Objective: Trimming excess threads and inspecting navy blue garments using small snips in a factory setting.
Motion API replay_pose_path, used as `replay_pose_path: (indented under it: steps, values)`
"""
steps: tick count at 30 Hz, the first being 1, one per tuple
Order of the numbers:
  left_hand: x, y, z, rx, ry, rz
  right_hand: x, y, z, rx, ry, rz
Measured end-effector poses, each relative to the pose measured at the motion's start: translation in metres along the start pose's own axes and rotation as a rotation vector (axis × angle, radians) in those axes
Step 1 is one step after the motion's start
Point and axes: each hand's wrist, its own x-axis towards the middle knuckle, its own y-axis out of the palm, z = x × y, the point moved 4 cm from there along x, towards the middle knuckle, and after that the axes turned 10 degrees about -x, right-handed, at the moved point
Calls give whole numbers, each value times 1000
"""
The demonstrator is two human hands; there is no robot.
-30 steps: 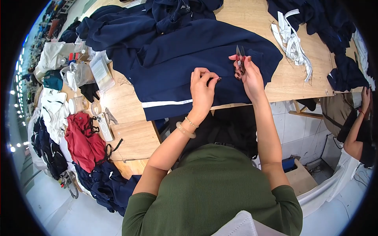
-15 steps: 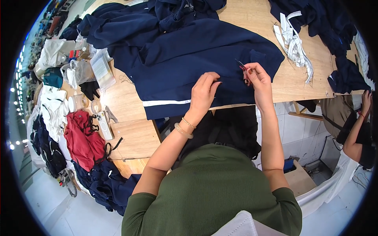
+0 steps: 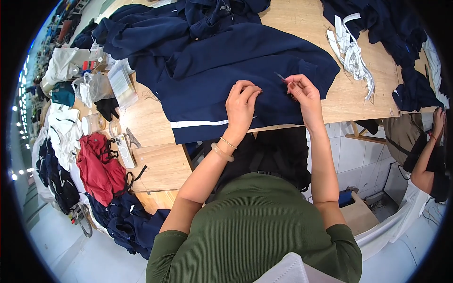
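Observation:
A navy blue garment (image 3: 212,66) with a white stripe (image 3: 198,124) along its near edge lies spread over the wooden table in front of me. Above its near part my left hand (image 3: 242,103) is closed, thumb and fingertips brought together; whatever may be between them is too small to see. To the right, my right hand (image 3: 304,94) grips a small pair of thread snips (image 3: 280,76), the slim blades pointing up and left over the cloth. Fingers cover most of the snips' reddish handles.
White fabric strips (image 3: 351,54) lie on the right of the table (image 3: 288,21), near more navy cloth (image 3: 377,28). Leftward are a phone (image 3: 125,153), a red cloth bag (image 3: 100,167) and plastic packages (image 3: 123,85). Another person's arm (image 3: 427,160) reaches in at far right.
My left hand has risen slightly and its fingers have drawn together. My right hand has shifted a little left, and the snips now point further left.

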Motion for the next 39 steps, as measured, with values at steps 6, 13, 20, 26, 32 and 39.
replay_pose_path:
  steps: [6,13,20,26,32,39]
  values:
    - [4,-7,8,-77,-145,16,-4,7,25,-780,-388,-132]
    - [6,-5,9,-67,-159,20,4,24,22,-987,-519,-73]
    - [7,-5,10,-61,-145,11,8,26,31,-1053,-506,-54]
    - [7,-6,8,-51,-152,21,9,34,33,-1077,-536,-11]
    - [6,-5,9,-43,-146,26,11,37,33,-1097,-535,20]
    - [6,-6,14,-68,-204,51,16,40,32,-1128,-542,66]
